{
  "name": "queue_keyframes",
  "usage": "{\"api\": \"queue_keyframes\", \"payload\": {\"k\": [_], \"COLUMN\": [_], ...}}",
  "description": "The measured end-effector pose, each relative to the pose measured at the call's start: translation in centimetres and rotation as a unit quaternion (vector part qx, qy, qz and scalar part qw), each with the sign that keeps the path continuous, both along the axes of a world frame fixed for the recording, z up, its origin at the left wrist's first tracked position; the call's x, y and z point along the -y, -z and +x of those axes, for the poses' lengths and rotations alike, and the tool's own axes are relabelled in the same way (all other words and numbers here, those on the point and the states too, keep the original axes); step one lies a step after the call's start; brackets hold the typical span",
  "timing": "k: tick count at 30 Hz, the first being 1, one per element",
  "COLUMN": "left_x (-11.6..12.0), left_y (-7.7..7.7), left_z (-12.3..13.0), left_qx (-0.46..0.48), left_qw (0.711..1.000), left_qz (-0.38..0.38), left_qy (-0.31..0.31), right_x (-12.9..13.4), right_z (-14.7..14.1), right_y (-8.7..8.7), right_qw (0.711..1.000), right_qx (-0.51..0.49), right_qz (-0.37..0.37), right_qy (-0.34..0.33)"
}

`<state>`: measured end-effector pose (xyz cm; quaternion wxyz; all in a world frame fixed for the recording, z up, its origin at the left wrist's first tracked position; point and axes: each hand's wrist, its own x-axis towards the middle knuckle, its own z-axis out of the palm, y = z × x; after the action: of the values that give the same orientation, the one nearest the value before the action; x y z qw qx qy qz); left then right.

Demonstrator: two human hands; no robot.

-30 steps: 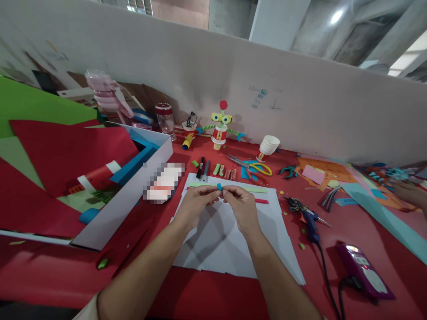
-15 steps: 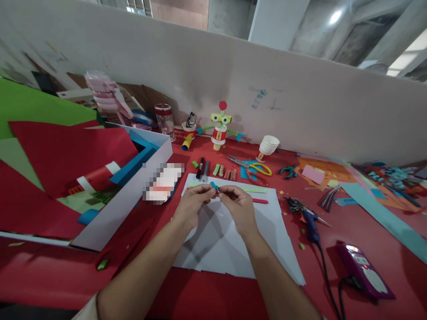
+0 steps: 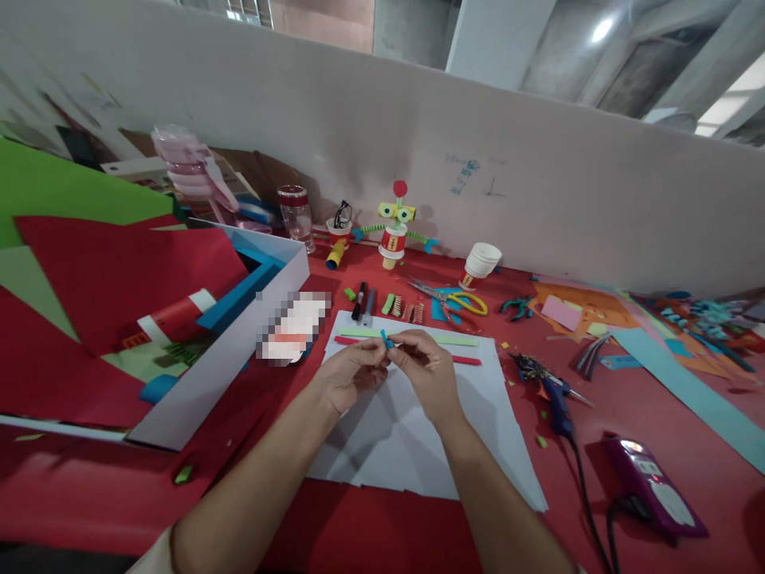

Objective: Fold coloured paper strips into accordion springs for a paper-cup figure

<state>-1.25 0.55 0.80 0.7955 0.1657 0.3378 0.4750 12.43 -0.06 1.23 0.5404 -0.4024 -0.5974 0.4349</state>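
Observation:
Between the fingertips of both hands is a small blue paper piece. My left hand pinches it from the left, and my right hand pinches it from the right. Both hands are above white paper sheets. A light green strip and a red strip lie across the top of the sheets, partly hidden by the hands. Beyond them are small folded green and red paper pieces and two pens.
Scissors, a glue gun and a purple device with a cable are on the right. A paper-cup figure and stacked cups stand at the back. A white box holding coloured paper is on the left.
The blue piece has turned more upright between the fingertips. My left hand has shifted slightly down, and more of the red strip shows beside it.

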Motion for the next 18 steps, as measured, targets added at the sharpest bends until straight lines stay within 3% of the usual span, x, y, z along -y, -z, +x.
{"api": "queue_keyframes", "payload": {"k": [10,18], "left_x": [0.22,0.27], "left_y": [-0.47,-0.22], "left_z": [-0.41,-0.08], "left_qx": [0.009,-0.063], "left_qw": [0.997,0.996], "left_qz": [0.018,0.05], "left_qy": [0.069,0.026], "right_x": [0.3,0.08], "right_z": [0.45,0.34], "right_y": [-0.76,-0.35], "right_qw": [0.995,0.996], "right_qx": [0.042,0.052], "right_qz": [0.081,0.076], "right_qy": [-0.027,-0.009]}}
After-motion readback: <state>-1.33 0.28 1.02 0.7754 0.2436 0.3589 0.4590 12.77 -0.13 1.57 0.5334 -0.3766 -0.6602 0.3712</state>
